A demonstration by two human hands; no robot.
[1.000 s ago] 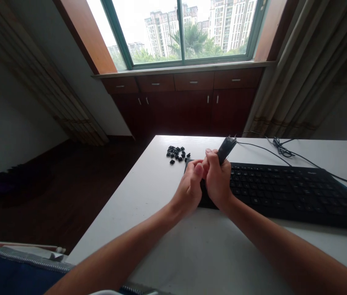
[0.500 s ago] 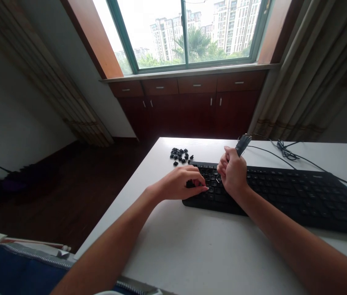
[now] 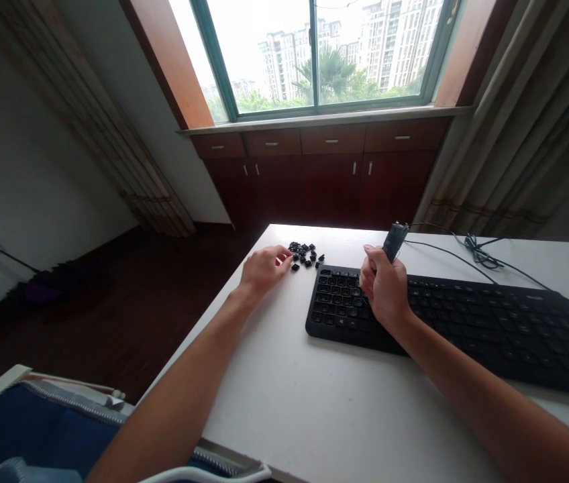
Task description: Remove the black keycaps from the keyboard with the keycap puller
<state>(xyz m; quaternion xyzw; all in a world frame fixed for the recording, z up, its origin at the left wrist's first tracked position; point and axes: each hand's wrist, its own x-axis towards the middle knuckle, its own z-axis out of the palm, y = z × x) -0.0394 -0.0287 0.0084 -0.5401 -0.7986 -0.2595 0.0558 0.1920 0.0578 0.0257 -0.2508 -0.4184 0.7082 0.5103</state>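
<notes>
A black keyboard (image 3: pixel 466 315) lies on the white table, with keycaps gone from part of its left end. At the table's far left edge my left hand (image 3: pixel 263 268) has its fingers bent together, tips against the small pile of black keycaps (image 3: pixel 307 253). Whether a keycap is between those fingertips I cannot make out. Over the keyboard's left part, my right hand (image 3: pixel 385 285) is wrapped round a black keycap puller (image 3: pixel 396 240). Its top end sticks up out of the fist; its lower end is mostly hidden behind the hand.
A bundled black cable (image 3: pixel 478 251) lies behind the keyboard on the white table (image 3: pixel 284 389). Near me at the lower left are a dark blue zipped item (image 3: pixel 53 429) and a white curved bar (image 3: pixel 209 473). Wooden cabinets (image 3: pixel 325 181) stand beyond, below the window.
My left hand has moved left and away from the keyboard to the keycap pile, uncovering the keyboard's left end. My right hand stays over the keyboard with the puller. The view has shifted slightly.
</notes>
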